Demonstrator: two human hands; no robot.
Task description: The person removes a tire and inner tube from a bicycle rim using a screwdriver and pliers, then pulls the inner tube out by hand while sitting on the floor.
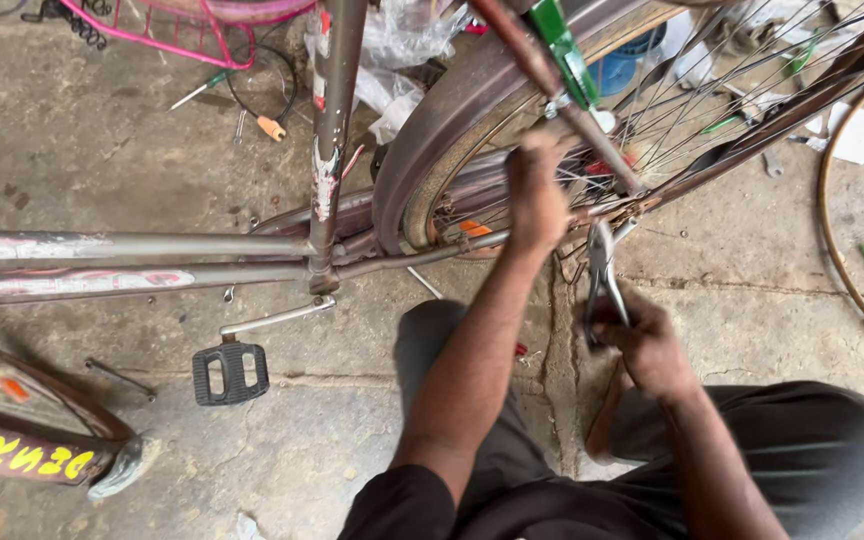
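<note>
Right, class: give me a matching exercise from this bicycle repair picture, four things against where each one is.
Things:
1. pliers
2. pedal
3. left hand
4. screwdriver

Places:
A. on the floor at the top, near the pink frame
B. up at the rear wheel
C. gripped in the right hand
D. on the crank, below the frame tubes

Pairs: 1-C, 2-D, 3-B, 4-A

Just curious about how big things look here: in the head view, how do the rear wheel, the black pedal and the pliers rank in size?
Largest to smallest as they look:
1. Rear wheel, largest though cut off by the frame edge.
2. Pliers in the right hand.
3. Black pedal.
Pliers and pedal look close; ranking unsure.
</note>
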